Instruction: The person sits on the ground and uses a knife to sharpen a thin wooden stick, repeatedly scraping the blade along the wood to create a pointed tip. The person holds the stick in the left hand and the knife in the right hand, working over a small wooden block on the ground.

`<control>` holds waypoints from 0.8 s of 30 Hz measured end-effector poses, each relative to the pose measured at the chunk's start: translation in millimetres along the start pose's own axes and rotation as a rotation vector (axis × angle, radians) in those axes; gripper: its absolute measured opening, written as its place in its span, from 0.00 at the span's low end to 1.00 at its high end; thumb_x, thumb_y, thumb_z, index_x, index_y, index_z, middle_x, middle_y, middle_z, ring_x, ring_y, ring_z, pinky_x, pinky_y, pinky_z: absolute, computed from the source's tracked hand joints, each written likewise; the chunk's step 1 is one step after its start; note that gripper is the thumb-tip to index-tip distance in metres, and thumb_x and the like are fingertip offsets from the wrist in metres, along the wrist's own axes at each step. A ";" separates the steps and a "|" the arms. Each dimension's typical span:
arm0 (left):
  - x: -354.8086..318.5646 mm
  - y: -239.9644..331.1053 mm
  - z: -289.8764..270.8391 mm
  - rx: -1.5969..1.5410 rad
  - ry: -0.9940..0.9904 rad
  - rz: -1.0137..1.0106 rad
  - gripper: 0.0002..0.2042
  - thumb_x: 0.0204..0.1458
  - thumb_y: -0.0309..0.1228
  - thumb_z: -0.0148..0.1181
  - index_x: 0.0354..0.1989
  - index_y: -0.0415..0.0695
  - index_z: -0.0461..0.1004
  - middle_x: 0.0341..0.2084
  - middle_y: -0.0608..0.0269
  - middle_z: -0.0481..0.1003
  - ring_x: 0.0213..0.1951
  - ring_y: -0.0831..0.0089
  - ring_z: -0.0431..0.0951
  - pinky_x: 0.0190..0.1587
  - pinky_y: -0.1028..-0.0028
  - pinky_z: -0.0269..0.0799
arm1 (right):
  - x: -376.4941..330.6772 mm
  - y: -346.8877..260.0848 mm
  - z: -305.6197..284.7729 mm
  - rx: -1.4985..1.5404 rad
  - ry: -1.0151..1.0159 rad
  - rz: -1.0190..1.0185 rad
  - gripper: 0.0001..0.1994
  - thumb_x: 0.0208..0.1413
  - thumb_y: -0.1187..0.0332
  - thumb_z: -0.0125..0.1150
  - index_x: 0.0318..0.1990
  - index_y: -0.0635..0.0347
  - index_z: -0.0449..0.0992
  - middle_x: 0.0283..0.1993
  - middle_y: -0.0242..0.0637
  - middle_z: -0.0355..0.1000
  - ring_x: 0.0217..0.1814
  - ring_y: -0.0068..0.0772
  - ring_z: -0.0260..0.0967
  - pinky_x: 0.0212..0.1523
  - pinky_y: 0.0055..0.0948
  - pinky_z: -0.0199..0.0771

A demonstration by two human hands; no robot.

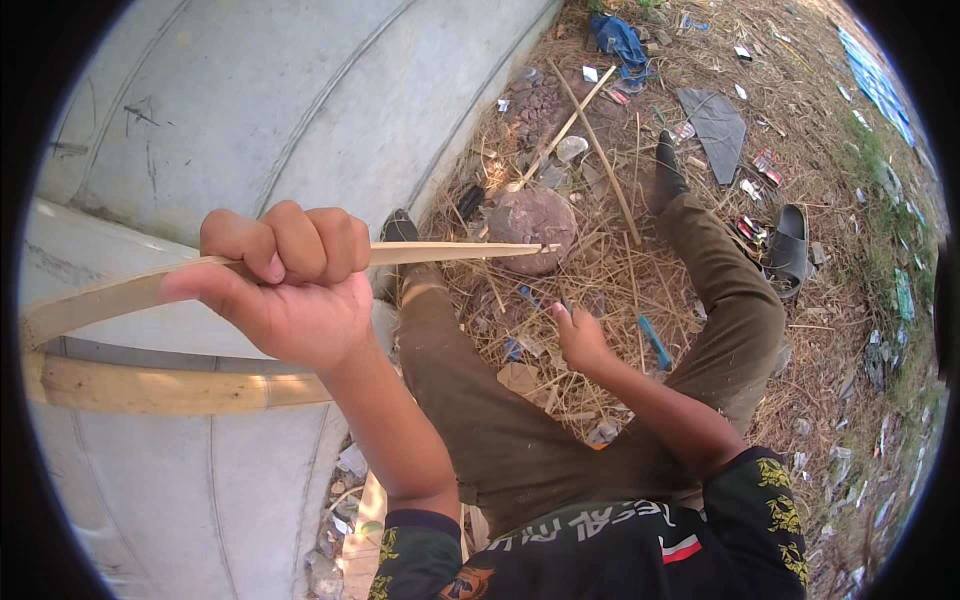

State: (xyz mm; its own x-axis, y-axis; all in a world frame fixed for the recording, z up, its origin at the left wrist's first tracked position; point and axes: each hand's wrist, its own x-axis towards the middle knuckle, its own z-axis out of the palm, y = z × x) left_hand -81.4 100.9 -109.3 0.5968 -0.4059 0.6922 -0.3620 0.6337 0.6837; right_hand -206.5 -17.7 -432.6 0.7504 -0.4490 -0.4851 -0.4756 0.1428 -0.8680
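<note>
My left hand (290,285) is closed in a fist around a long, pale bamboo strip (440,254), its thumb lying along the strip. The strip tapers to a notched tip over a round, reddish-brown stone (530,215) between my feet. Leftward it runs beyond the fist toward the grey wall. Lower and to the right, my right hand (582,340) is closed, thumb raised, apart from the strip. A thin dark bit shows just above that thumb; what the hand holds is mostly hidden.
A thick yellow bamboo pole (180,388) crosses the curved grey wall (270,90) at left. Bamboo sticks (600,150) lie on straw-strewn ground beyond the stone. A blue-handled thing (655,343) lies beside my right leg. Farther right are a dark sandal (788,250) and scattered litter.
</note>
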 end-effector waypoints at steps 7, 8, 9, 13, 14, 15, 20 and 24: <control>17.2 16.9 -1.9 0.062 -0.115 0.070 0.28 0.61 0.64 0.39 0.23 0.53 0.51 0.10 0.75 0.46 0.14 0.82 0.37 0.16 0.75 0.32 | -19.0 -131.3 -81.0 0.410 0.086 -0.566 0.19 0.71 0.50 0.45 0.32 0.54 0.62 0.20 0.23 0.56 0.14 0.13 0.51 0.13 0.19 0.51; 16.9 15.4 -0.9 0.062 -0.118 0.048 0.28 0.62 0.64 0.38 0.23 0.53 0.51 0.10 0.75 0.46 0.14 0.82 0.37 0.16 0.76 0.32 | -26.1 -141.8 -88.0 0.519 0.077 -0.575 0.19 0.71 0.50 0.45 0.32 0.53 0.62 0.20 0.23 0.56 0.14 0.12 0.51 0.13 0.18 0.50; 17.3 12.7 0.9 0.063 -0.120 0.027 0.28 0.62 0.64 0.38 0.23 0.53 0.51 0.10 0.75 0.47 0.13 0.82 0.37 0.16 0.76 0.33 | -29.2 -144.1 -90.5 0.628 0.068 -0.584 0.19 0.71 0.51 0.46 0.31 0.53 0.62 0.19 0.23 0.56 0.14 0.12 0.50 0.13 0.17 0.49; 13.6 -2.3 10.3 0.104 -0.144 0.017 0.28 0.62 0.64 0.36 0.23 0.53 0.52 0.10 0.76 0.48 0.13 0.82 0.38 0.16 0.76 0.33 | -30.4 -127.1 -99.3 0.279 0.117 -0.505 0.16 0.71 0.52 0.48 0.35 0.55 0.64 0.18 0.24 0.55 0.13 0.12 0.51 0.13 0.17 0.50; 9.3 -1.7 11.1 0.131 -0.146 0.010 0.28 0.62 0.64 0.35 0.23 0.53 0.52 0.10 0.76 0.48 0.13 0.82 0.38 0.16 0.76 0.33 | -38.4 -137.2 -106.9 0.256 0.184 -0.600 0.16 0.70 0.53 0.48 0.35 0.55 0.63 0.18 0.23 0.56 0.15 0.12 0.52 0.15 0.18 0.52; 5.9 -0.4 8.5 0.091 -0.173 0.014 0.28 0.62 0.65 0.34 0.23 0.52 0.52 0.11 0.75 0.48 0.13 0.83 0.38 0.16 0.77 0.33 | -50.8 -155.6 -114.7 0.228 0.230 -0.684 0.16 0.70 0.53 0.49 0.35 0.55 0.63 0.19 0.23 0.57 0.16 0.13 0.53 0.16 0.19 0.54; 4.1 -8.7 19.2 0.076 -0.225 0.021 0.29 0.61 0.67 0.33 0.23 0.52 0.52 0.10 0.74 0.49 0.13 0.83 0.39 0.15 0.77 0.34 | -61.2 -144.3 -71.0 0.964 0.438 -0.869 0.18 0.71 0.52 0.44 0.35 0.56 0.60 0.19 0.25 0.56 0.17 0.16 0.54 0.17 0.21 0.56; -21.2 -47.0 46.4 0.144 -0.243 -0.157 0.27 0.62 0.61 0.42 0.24 0.49 0.57 0.12 0.75 0.52 0.14 0.83 0.44 0.16 0.77 0.41 | -25.6 -23.6 -13.0 0.573 -0.391 0.524 0.21 0.70 0.47 0.42 0.30 0.53 0.60 0.18 0.28 0.55 0.14 0.24 0.50 0.14 0.32 0.54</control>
State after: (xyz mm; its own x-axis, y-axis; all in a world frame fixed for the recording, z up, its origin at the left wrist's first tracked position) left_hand -110.2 49.1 -145.4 0.4714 -0.6474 0.5989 -0.3874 0.4581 0.8001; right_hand -220.5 -21.1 -398.4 0.6533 0.1187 -0.7477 -0.5785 0.7154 -0.3918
